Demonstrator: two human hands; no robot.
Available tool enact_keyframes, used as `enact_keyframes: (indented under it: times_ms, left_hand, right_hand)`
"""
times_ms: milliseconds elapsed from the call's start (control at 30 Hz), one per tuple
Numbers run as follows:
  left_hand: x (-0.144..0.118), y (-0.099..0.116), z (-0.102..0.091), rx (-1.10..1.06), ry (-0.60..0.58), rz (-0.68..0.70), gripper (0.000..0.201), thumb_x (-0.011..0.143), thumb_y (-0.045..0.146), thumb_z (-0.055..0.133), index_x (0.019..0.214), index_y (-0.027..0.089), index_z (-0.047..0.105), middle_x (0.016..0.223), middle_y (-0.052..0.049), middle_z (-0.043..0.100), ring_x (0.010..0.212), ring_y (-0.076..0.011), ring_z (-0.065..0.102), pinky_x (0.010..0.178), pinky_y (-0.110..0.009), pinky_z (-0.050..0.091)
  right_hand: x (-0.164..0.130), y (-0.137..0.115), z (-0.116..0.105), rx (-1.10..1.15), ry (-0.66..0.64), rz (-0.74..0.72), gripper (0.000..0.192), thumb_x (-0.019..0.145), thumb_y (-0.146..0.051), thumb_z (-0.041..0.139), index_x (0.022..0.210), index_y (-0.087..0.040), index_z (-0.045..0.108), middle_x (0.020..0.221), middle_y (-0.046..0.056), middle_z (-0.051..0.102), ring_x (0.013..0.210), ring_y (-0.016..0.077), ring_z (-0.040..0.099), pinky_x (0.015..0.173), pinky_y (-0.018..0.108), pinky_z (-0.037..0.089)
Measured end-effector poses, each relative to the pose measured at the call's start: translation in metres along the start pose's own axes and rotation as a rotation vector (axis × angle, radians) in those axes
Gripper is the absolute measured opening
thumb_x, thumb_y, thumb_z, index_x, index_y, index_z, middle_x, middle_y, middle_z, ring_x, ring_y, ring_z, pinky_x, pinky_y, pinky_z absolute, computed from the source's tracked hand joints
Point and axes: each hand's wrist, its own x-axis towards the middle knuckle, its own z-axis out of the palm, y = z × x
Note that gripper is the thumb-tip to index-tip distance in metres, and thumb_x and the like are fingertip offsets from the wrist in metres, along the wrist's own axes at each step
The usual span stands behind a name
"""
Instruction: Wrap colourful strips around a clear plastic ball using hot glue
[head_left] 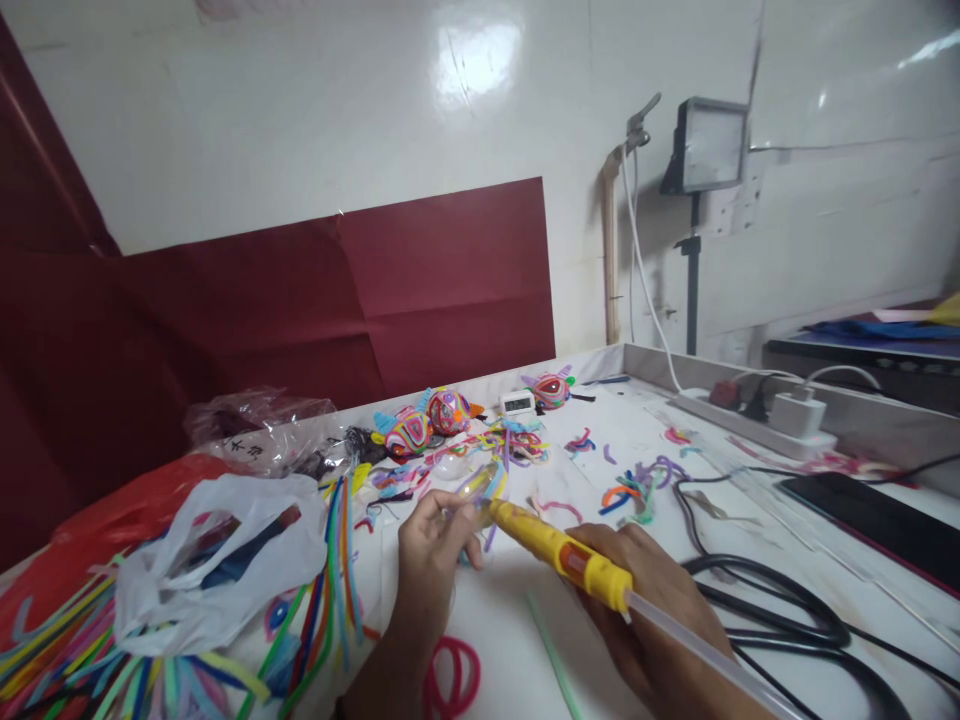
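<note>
My right hand (660, 620) grips a yellow glue gun (562, 553) with a clear glue stick (705, 655) sticking out of its back. Its nozzle points left at a small clear plastic piece with coloured pipe cleaners (480, 485), which my left hand (431, 545) pinches at the fingertips. Both hands hover low over the white table (510, 640), near its front.
Bundles of pipe cleaners (150, 660) and plastic bags (217, 560) lie at left. Finished pipe-cleaner figures (427, 420) and a small white clock (516, 403) stand behind. Loose scraps (637, 485), black cables (780, 600), a power strip (757, 410) and a lamp (705, 145) are at right.
</note>
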Motion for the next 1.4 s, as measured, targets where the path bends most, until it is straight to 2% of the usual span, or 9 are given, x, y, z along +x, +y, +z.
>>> enact_keyframes:
  times_ms: [367, 533, 733, 1200, 1400]
  left_hand:
    - [-0.004, 0.004, 0.005, -0.046, 0.011, -0.016, 0.027, 0.072, 0.039, 0.070, 0.074, 0.018, 0.054, 0.037, 0.007, 0.051, 0.036, -0.0077, 0.044, 0.048, -0.020, 0.032]
    - [-0.003, 0.003, 0.004, -0.039, 0.020, -0.002, 0.027, 0.072, 0.039, 0.070, 0.075, 0.018, 0.054, 0.038, 0.006, 0.052, 0.037, -0.0076, 0.044, 0.048, -0.020, 0.031]
    - [0.000, -0.001, 0.001, -0.013, -0.016, -0.011, 0.029, 0.071, 0.041, 0.071, 0.075, 0.018, 0.053, 0.038, 0.007, 0.051, 0.037, -0.0090, 0.046, 0.047, -0.021, 0.029]
    - [0.003, -0.006, -0.004, -0.032, -0.039, -0.016, 0.029, 0.072, 0.041, 0.070, 0.077, 0.018, 0.052, 0.041, 0.008, 0.051, 0.037, -0.0087, 0.048, 0.047, -0.021, 0.031]
    - [0.003, -0.007, -0.004, -0.047, -0.037, -0.015, 0.029, 0.072, 0.039, 0.071, 0.076, 0.018, 0.052, 0.045, 0.008, 0.053, 0.037, -0.0082, 0.048, 0.046, -0.021, 0.030]
  right_hand:
    - [-0.006, 0.005, 0.002, -0.026, 0.006, 0.038, 0.017, 0.094, -0.016, 0.047, 0.110, -0.015, 0.051, 0.091, 0.008, 0.066, 0.066, 0.0174, 0.055, 0.060, 0.030, 0.044]
    - [-0.004, 0.003, 0.001, -0.011, 0.018, -0.005, 0.016, 0.095, -0.015, 0.047, 0.110, -0.014, 0.051, 0.093, 0.009, 0.066, 0.067, 0.0166, 0.054, 0.062, 0.030, 0.043]
    - [0.002, -0.002, -0.001, 0.015, 0.035, -0.013, 0.014, 0.097, -0.015, 0.044, 0.108, -0.011, 0.052, 0.087, 0.008, 0.065, 0.062, 0.0141, 0.048, 0.059, 0.028, 0.040]
    - [0.005, -0.003, 0.000, -0.018, 0.043, -0.017, 0.015, 0.100, -0.019, 0.038, 0.100, -0.013, 0.053, 0.083, 0.007, 0.065, 0.061, 0.0144, 0.049, 0.060, 0.028, 0.039]
    - [0.005, -0.002, -0.001, -0.034, 0.058, -0.015, 0.016, 0.100, -0.019, 0.038, 0.102, -0.012, 0.052, 0.085, 0.007, 0.065, 0.061, 0.0144, 0.049, 0.060, 0.029, 0.038]
